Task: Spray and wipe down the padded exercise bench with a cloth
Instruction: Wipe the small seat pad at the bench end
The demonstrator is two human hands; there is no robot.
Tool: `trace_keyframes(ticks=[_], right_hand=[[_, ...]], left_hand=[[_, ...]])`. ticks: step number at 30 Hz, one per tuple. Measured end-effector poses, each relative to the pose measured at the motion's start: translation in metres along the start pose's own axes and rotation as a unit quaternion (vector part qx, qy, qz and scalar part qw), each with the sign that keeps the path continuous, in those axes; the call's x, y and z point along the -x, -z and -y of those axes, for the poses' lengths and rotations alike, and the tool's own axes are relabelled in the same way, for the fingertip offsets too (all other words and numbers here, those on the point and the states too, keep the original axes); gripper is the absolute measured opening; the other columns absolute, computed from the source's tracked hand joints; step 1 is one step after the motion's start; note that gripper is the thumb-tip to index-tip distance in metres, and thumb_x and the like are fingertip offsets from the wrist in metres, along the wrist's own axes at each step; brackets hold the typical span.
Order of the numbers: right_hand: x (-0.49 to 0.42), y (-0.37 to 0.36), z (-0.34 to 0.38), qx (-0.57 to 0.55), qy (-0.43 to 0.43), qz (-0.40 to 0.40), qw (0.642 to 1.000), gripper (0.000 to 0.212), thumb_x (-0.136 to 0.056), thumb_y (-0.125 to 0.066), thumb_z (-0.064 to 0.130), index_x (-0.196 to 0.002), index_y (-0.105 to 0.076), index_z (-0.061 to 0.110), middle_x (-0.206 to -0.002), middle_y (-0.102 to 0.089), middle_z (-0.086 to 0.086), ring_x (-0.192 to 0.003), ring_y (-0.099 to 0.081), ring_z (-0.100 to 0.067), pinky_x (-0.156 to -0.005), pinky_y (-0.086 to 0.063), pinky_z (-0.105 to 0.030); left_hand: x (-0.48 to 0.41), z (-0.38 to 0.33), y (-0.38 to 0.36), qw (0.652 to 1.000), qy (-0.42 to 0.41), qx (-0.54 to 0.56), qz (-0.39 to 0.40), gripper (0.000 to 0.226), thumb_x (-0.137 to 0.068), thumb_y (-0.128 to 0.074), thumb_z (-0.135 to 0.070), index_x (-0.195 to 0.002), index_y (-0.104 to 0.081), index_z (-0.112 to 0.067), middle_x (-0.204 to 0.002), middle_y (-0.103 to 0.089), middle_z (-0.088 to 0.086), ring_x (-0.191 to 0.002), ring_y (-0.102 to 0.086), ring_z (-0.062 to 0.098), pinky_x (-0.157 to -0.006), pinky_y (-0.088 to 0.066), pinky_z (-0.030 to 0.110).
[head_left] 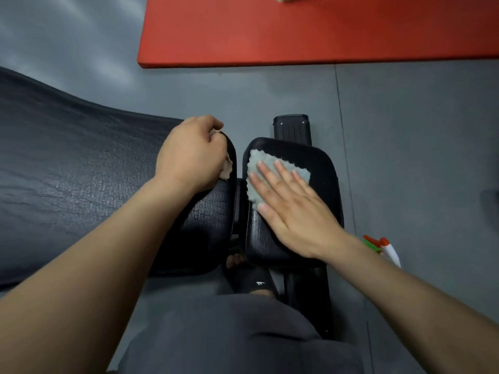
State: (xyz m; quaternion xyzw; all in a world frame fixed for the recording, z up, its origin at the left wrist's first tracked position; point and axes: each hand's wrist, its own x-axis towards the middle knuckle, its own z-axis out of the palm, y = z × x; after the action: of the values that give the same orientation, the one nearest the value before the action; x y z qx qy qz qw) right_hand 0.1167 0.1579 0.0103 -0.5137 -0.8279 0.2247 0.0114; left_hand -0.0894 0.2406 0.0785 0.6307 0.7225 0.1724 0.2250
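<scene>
The black padded bench runs from the left, its long back pad [67, 171] ending beside a smaller seat pad [318, 168]. A grey-blue cloth [259, 168] lies on the seat pad. My right hand [294, 206] presses flat on the cloth with straight fingers. My left hand [193, 155] grips the end edge of the back pad, fingers curled over it. Torn padding shows pale under those fingers. A spray bottle [386, 249] with a red and green nozzle lies on the floor to the right of the seat, partly behind my right forearm.
A red mat [324, 31] lies on the grey floor beyond the bench. The bench's black foot [291, 128] sticks out past the seat pad. My foot in a black slide sandal [251, 279] stands under the gap between the pads.
</scene>
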Motion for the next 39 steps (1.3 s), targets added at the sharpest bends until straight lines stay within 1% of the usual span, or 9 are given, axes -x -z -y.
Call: trace_keyframes(ticks=[3,7,11,15,22,26,30,36,39], right_hand=[[-0.04,0.011,-0.011,-0.012,-0.016,-0.021,1.0,0.055,-0.108,-0.009,0.052,-0.162,0.001,0.04,-0.169,0.011,0.016,-0.154,0.019,-0.01,-0.127,0.008,-0.038],[-0.086,0.026,-0.026,-0.028,-0.049,-0.033,0.998,0.052,-0.108,-0.015,0.054,-0.159,-0.019,0.045,-0.168,-0.021,0.011,-0.155,-0.017,-0.019,-0.124,-0.013,-0.042],[-0.081,0.023,-0.049,-0.05,-0.085,-0.054,0.994,0.049,-0.109,-0.019,0.049,-0.158,-0.025,0.044,-0.159,-0.039,0.007,-0.143,-0.036,-0.024,-0.116,-0.025,-0.042],[-0.054,0.013,-0.071,-0.082,-0.148,-0.071,0.983,0.05,-0.109,-0.019,0.049,-0.159,-0.021,0.044,-0.165,-0.028,0.009,-0.151,-0.024,-0.019,-0.124,-0.018,-0.04],[0.015,-0.011,-0.038,-0.059,-0.133,-0.049,0.988,0.057,-0.108,-0.013,0.05,-0.162,0.004,0.038,-0.169,0.016,0.01,-0.154,0.022,-0.012,-0.125,0.013,-0.035],[0.046,-0.023,-0.031,-0.054,-0.104,-0.049,0.992,0.059,-0.106,-0.011,0.053,-0.162,0.0,0.038,-0.169,0.012,0.013,-0.154,0.02,-0.008,-0.127,0.007,-0.036],[0.011,-0.008,-0.062,-0.049,-0.106,-0.043,0.992,0.057,-0.105,-0.007,0.055,-0.16,0.0,0.045,-0.169,0.009,0.016,-0.155,0.016,-0.009,-0.128,0.003,-0.039],[-0.012,0.0,-0.082,-0.112,-0.118,-0.059,0.985,0.054,-0.109,-0.018,0.049,-0.161,-0.005,0.042,-0.17,0.007,0.011,-0.156,0.013,-0.014,-0.128,0.001,-0.04],[0.02,-0.013,-0.064,-0.105,-0.113,-0.065,0.986,0.055,-0.109,-0.017,0.046,-0.162,-0.004,0.039,-0.17,0.01,0.012,-0.155,0.018,-0.011,-0.127,0.006,-0.038]], left_hand=[[0.0,-0.004,0.0,0.999,0.025,0.035,0.018,0.036,-0.093,-0.044,-0.024,-0.117,-0.07,-0.03,-0.076,-0.069,-0.012,-0.089,-0.065,0.011,-0.081,-0.052,0.029],[-0.003,-0.009,-0.005,0.972,0.055,0.225,0.03,0.031,-0.089,-0.045,-0.017,-0.091,-0.076,-0.021,-0.081,-0.076,-0.003,-0.084,-0.071,0.009,-0.084,-0.057,0.028],[-0.002,-0.008,-0.012,0.916,0.115,0.383,0.041,0.032,-0.094,-0.042,-0.011,-0.092,-0.074,-0.013,-0.081,-0.074,-0.003,-0.08,-0.071,0.014,-0.076,-0.057,0.033],[-0.001,-0.003,-0.017,0.866,0.121,0.483,0.049,0.029,-0.098,-0.04,-0.005,-0.098,-0.069,-0.01,-0.085,-0.071,-0.002,-0.081,-0.067,0.01,-0.076,-0.056,0.028],[0.006,0.006,-0.018,0.861,0.108,0.496,0.015,0.028,-0.094,-0.04,-0.004,-0.092,-0.067,-0.01,-0.077,-0.069,0.0,-0.079,-0.068,0.017,-0.076,-0.056,0.035],[0.005,0.007,-0.016,0.835,0.117,0.538,0.016,0.028,-0.097,-0.04,-0.006,-0.097,-0.067,-0.009,-0.079,-0.066,0.003,-0.078,-0.067,0.017,-0.079,-0.055,0.038],[0.007,0.005,-0.015,0.811,0.101,0.576,0.024,0.021,-0.104,-0.041,-0.012,-0.104,-0.062,-0.01,-0.081,-0.06,0.006,-0.075,-0.064,0.018,-0.081,-0.059,0.044],[0.02,0.011,-0.018,0.882,0.009,0.47,-0.013,0.018,-0.105,-0.044,-0.029,-0.101,-0.061,-0.027,-0.091,-0.062,-0.003,-0.089,-0.061,0.019,-0.094,-0.056,0.056],[0.021,0.013,-0.02,0.894,-0.004,0.448,-0.018,0.016,-0.104,-0.045,-0.031,-0.1,-0.06,-0.028,-0.089,-0.063,-0.011,-0.089,-0.059,0.012,-0.095,-0.052,0.044]])
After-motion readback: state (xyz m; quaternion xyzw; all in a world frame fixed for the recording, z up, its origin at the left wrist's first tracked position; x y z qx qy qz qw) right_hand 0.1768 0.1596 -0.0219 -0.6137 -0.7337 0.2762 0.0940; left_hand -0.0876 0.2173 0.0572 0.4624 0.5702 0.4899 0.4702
